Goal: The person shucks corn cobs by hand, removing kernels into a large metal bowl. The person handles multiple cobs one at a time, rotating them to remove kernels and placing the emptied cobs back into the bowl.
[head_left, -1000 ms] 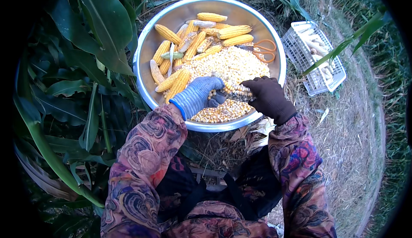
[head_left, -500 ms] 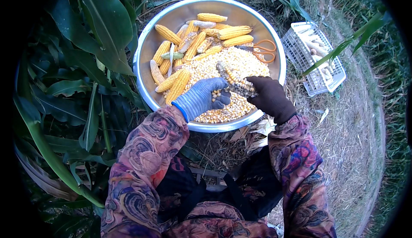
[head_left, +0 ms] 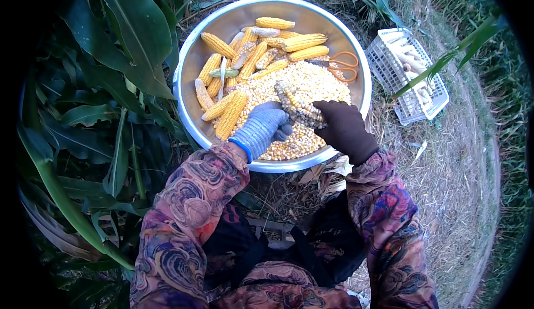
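Note:
My right hand (head_left: 346, 131), in a dark brown glove, grips a partly stripped ear of corn (head_left: 300, 109) with dark patches and bare spots. The ear slants up and to the left over loose corn kernels (head_left: 320, 83). Beside its near side is my left hand (head_left: 260, 126), in a grey glove with a blue cuff. Its fingers are curled in, and whatever lies inside them is hidden. Both hands are over the near half of a wide metal basin (head_left: 311, 10). Several yellow ears (head_left: 231, 115) are heaped along its left and far sides.
Orange-handled scissors (head_left: 344, 67) lie at the basin's right side, blades partly among the corn. A white plastic crate (head_left: 384, 64) with pale cobs stands to the right on dry grass. Tall green corn leaves (head_left: 133, 36) crowd the left. My knees are below the basin.
My left hand has turned and closed, and the kernels seen in its fingers no longer show. The ear in my right hand has shifted slightly left.

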`<state>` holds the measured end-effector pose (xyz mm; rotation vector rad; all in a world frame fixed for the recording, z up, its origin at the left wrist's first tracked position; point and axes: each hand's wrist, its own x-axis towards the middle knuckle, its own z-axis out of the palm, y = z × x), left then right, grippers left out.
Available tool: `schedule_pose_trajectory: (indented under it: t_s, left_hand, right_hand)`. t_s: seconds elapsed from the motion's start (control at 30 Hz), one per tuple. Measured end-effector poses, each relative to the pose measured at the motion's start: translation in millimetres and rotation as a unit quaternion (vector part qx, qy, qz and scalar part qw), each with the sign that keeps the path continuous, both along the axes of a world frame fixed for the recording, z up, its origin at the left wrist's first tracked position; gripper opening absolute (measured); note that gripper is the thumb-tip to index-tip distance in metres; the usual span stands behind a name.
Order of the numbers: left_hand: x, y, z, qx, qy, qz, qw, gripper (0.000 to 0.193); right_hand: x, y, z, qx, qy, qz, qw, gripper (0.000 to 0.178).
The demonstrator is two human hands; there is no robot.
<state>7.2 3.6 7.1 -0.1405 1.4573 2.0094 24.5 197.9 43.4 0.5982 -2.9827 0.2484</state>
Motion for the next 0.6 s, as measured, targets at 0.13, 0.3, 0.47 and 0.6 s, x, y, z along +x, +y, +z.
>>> schedule_pose_trajectory:
  t_s: [0.13,0.3,0.47,0.6]
  left_hand:
    - [0.4,-2.8,-0.6,0.053,-0.012,0.007,0.998,0.016]
    - [1.4,-1.4,5.9,0.097,-0.08,0.019,0.992,0.017]
    - [-3.0,0.7,4.2,0.025,-0.06,-0.002,0.998,0.016]
    - [-4.0,-2.2,-3.2,-0.018,0.0,-0.031,0.999,0.015]
  right_hand:
    - [-0.5,0.6,3.4,-0.006,-0.02,-0.018,1.0,0.047]
    - [-0.4,2.3,3.4,-0.015,-0.065,-0.031,0.997,0.043]
    - [-0.1,0.2,0.5,0.048,0.029,0.005,0.998,0.045]
    - [-1.6,2.6,0.3,-0.014,-0.028,0.002,1.0,0.047]
